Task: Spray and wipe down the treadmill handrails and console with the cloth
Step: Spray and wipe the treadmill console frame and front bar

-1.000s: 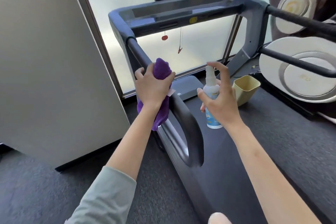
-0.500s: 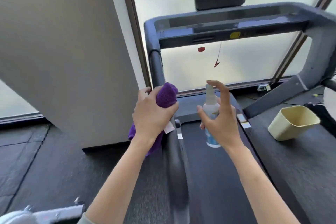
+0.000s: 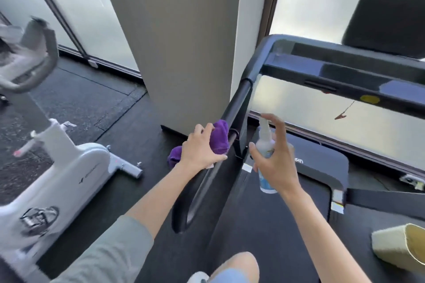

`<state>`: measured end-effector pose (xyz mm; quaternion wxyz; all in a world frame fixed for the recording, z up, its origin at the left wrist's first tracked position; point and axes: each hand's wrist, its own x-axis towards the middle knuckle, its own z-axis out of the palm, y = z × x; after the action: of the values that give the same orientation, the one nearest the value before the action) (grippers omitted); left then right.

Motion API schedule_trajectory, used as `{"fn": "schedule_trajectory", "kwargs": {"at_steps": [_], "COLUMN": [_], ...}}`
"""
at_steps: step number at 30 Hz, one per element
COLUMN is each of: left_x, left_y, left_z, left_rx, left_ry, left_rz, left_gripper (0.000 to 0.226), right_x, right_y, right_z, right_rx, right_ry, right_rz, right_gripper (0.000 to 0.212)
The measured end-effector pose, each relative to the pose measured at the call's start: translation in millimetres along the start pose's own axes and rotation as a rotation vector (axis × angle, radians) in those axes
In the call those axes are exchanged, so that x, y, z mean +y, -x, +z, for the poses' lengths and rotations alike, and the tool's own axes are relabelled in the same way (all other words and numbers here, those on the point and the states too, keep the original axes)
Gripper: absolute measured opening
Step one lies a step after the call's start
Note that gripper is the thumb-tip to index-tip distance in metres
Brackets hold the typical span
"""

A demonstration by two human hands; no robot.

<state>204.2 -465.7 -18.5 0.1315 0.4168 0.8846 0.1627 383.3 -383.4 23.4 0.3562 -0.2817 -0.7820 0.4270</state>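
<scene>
Head view: a dark treadmill [image 3: 345,80] is seen with its left handrail [image 3: 236,108] running toward the console [image 3: 340,71]. The left hand [image 3: 202,149] is closed on a purple cloth [image 3: 219,138] pressed against the rail, which is best wiped in long overlapping strokes. The right hand [image 3: 276,163] is wrapped around a spray bottle [image 3: 264,145], forefinger raised over the nozzle, which is best aimed at the rail.

Exercise bike [image 3: 57,167] blurred — console [image 3: 345,71] cropped.

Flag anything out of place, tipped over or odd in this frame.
A beige bin lies tipped on its side on the treadmill deck at lower right, its opening facing right. Nothing looks spilled or damaged.
</scene>
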Motion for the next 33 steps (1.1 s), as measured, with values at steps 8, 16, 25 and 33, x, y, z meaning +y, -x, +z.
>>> {"fn": "schedule_trajectory", "kwargs": {"at_steps": [8,16,25,33], "left_x": [9.0,15.0,60.2,81.9], "left_y": [1.4,-1.0,-10.4,7.4], "left_z": [12.3,-4.4,-9.5,18.8], "left_rx": [0.170,0.505,0.470,0.230], "left_ry": [0.016,0.107,-0.099,-0.274], "left_rz": [-0.088,-0.366,-0.535,-0.835], "left_gripper": [0.055,0.033,0.049,0.069], "right_x": [29.3,54.4,71.3,81.5], "right_y": [-68.1,-139.8,-204.3,-246.1], "right_z": [-6.7,-18.5,-7.7,-6.5], "right_rx": [-0.227,-0.406,-0.667,-0.945], "right_ry": [-0.020,-0.014,-0.087,-0.103], "right_rz": [-0.024,-0.025,-0.153,-0.302], "right_gripper": [0.070,0.063,0.069,0.065]}}
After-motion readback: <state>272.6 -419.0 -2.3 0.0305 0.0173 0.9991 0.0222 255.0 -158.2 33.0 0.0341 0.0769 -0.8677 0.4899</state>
